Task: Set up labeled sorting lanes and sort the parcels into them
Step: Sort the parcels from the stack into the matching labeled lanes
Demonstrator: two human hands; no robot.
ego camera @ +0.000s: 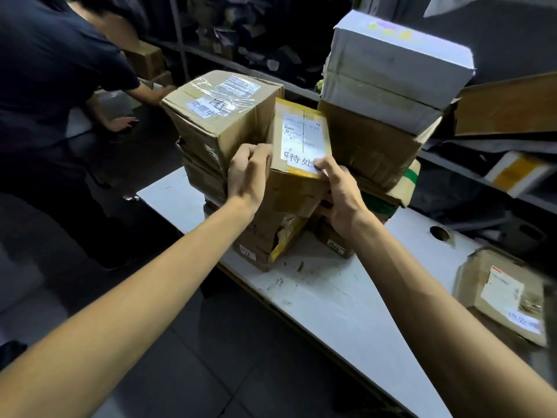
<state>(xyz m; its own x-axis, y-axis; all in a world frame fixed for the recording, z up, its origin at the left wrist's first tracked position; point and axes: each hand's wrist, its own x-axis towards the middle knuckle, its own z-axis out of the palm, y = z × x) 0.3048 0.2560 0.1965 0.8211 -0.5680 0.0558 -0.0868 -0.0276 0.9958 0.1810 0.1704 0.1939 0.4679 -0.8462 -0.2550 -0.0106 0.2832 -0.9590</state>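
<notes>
The small parcel (301,131), a yellow-taped carton with a shipping label on top, sits tilted in the gap between two stacks on the bench (331,300), over a lower pile of battered boxes; whether it rests on that pile or is held just clear of it cannot be told. A white strip (300,162) printed with characters lies along its near top edge. The left grip (247,173) is curled round the parcel's left side, and the right grip (340,191) clasps the near right corner, thumb pressed on the end of the strip and fingers down the side. So both grips hold the parcel, one on each flank. This looks like the lane-marking step: the strip being smoothed onto a parcel that heads the middle stack. The next move likely calls for pressing the strip flat, then seating the parcel squarely so it does not slide off. To the left a taped carton (223,113) carries its own printed strip; to the right a white box (391,67) tops a brown carton (373,149). Another person (51,70) bends over at far left.
</notes>
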